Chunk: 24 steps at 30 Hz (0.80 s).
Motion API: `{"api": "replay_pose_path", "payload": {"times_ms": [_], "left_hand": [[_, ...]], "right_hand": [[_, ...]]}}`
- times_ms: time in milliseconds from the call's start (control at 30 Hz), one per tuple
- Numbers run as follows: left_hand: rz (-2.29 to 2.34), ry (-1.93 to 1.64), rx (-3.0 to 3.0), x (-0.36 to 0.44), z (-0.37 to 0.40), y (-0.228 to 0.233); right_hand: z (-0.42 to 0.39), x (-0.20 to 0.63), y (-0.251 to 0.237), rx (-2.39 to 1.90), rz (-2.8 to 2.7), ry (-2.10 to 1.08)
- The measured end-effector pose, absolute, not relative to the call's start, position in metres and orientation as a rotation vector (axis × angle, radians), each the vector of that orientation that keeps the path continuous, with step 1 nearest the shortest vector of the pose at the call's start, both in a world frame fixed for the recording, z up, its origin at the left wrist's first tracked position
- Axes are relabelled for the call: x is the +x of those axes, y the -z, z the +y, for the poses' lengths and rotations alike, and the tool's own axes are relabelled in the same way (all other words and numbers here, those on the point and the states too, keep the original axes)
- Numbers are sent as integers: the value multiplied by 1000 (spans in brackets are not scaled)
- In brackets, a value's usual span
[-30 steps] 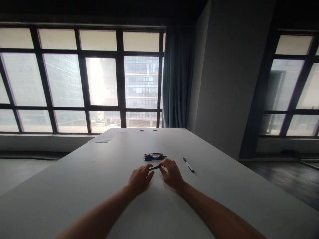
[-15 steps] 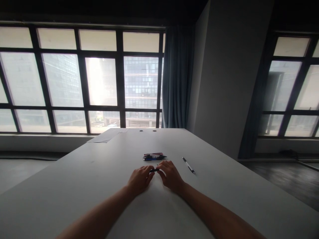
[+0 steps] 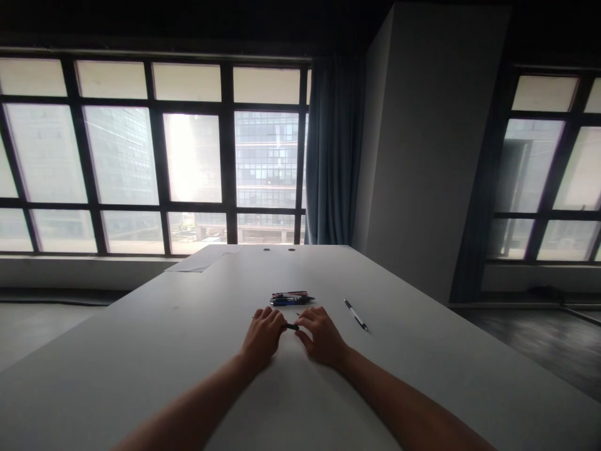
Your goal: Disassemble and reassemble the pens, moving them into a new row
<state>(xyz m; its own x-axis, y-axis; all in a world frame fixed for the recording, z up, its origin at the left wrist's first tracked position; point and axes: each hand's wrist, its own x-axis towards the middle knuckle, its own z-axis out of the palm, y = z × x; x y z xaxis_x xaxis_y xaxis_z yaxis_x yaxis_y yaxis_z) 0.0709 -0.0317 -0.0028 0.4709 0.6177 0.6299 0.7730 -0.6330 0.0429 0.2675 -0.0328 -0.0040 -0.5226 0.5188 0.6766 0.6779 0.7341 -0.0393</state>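
My left hand [image 3: 263, 333] is closed around a dark pen [image 3: 292, 326], whose black end sticks out to the right between my two hands. A thin point shows at the far side of my left hand. My right hand [image 3: 323, 336] has its thumb and fingers curled at that black end, pinching it. A tiny dark tip shows beside the right fingertips; what it belongs to is hidden. Just beyond my hands lies a bundle of several pens [image 3: 292, 299], side by side. A single white and black pen [image 3: 356, 315] lies slanted to the right.
Both forearms rest over the long white table [image 3: 211, 376]. Sheets of paper [image 3: 195, 260] lie at its far left edge, and two dark round grommets [image 3: 292, 250] are near the far end. Beyond stand windows, a blue curtain [image 3: 333, 156] and a pillar [image 3: 432, 156].
My left hand has turned and its fingers have closed more over the pen, with a thin point now showing on its far side. The right hand has barely moved. The view has tilted slightly up.
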Motion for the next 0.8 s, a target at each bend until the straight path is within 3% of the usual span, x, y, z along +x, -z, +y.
{"api": "replay_pose_path", "payload": {"times_ms": [300, 800], "left_hand": [[-1167, 884, -2441, 68, -29, 3], [-1451, 834, -2420, 60, -18, 8]], "right_hand": [[-32, 268, 5, -901, -2197, 331], [-15, 287, 9, -1260, -1899, 288]]}}
